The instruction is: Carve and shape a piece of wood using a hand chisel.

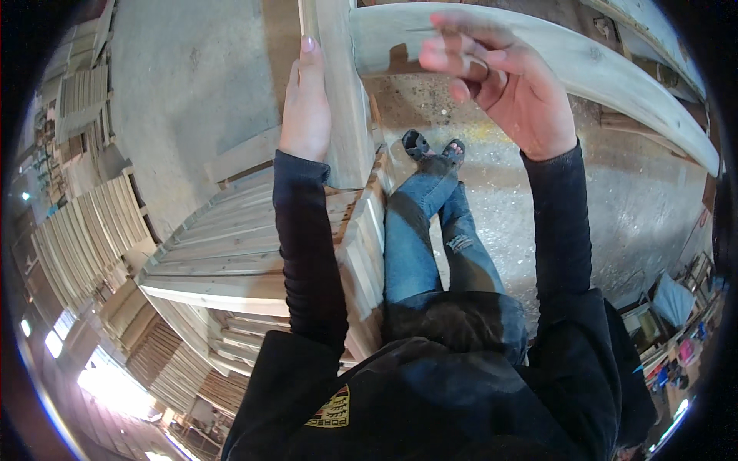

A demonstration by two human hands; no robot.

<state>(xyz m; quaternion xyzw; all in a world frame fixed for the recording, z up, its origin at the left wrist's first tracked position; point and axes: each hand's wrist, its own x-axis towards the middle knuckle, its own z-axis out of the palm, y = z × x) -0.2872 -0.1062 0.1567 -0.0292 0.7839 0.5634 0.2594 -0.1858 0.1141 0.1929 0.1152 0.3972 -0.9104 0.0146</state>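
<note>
A pale upright wooden board (346,107) stands in front of me, left of the middle. My left hand (306,115) lies along its left edge with the fingers stretched forward and touching the wood. From the board's right side a broad, curved pale wooden piece (607,65) sweeps to the right. Above this curve is my right hand (515,92), raised, palm partly toward me. Its fingers are apart, bent a little and blurred by motion. Nothing can be made out in it, and whether a fingertip touches the curve I cannot tell.
Planks lie in a stack (231,253) at my left, close to my legs. Farther left are more piles of slats (92,230). A grey floor (530,223) with pale specks stretches under my feet. At the lower right stand a bluish panel (673,300) and assorted clutter.
</note>
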